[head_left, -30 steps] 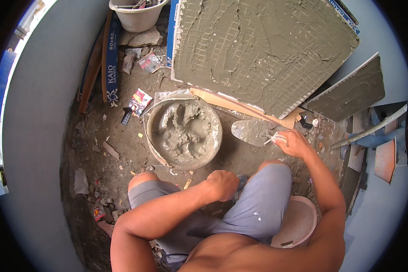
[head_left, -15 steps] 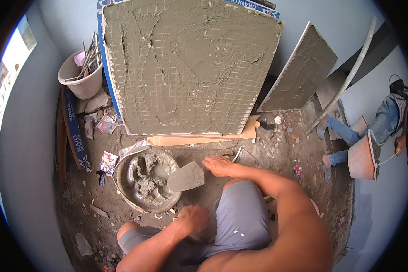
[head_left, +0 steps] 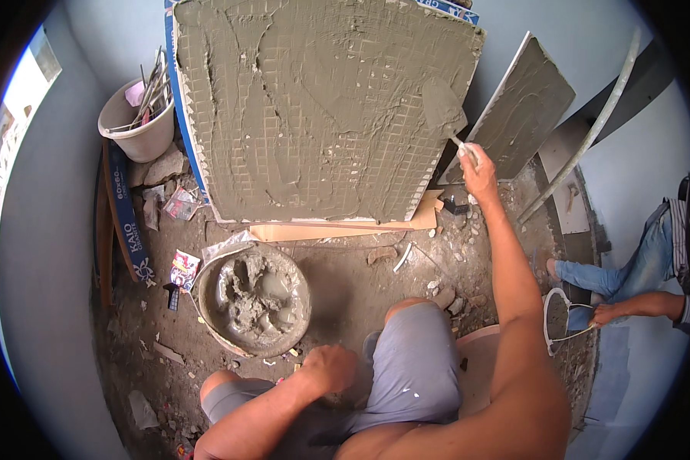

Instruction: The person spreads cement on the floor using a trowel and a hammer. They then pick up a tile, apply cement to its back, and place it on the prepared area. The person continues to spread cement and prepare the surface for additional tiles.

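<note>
Far right of the big panel, my right hand (head_left: 478, 173) grips the handle of a trowel (head_left: 443, 106). Its blade lies against the grey mortar coat on a large square tile (head_left: 322, 115), which leans upright with a grid pattern showing through the mortar. Below and left, a round tub (head_left: 305, 310) holds wet mortar (head_left: 251, 307), heaped in the middle and wetter round the side. My left hand (head_left: 330, 369) is closed in a fist beside the tub's near right side, between my knees; no object shows in it.
A smaller mortar-coated tile (head_left: 525, 107) leans at the right, near a pale curved pipe (head_left: 586, 142). Another person (head_left: 629, 268) stands far right, holding a bucket (head_left: 557, 322). A whitish bucket (head_left: 142, 138) of rods stands at the back left. Rubble and cardboard (head_left: 337, 230) lie on the ground.
My right hand has swung the trowel from beside the tub up and right onto the large tile. My left hand stays put. The other person's bucket has moved lower and left.
</note>
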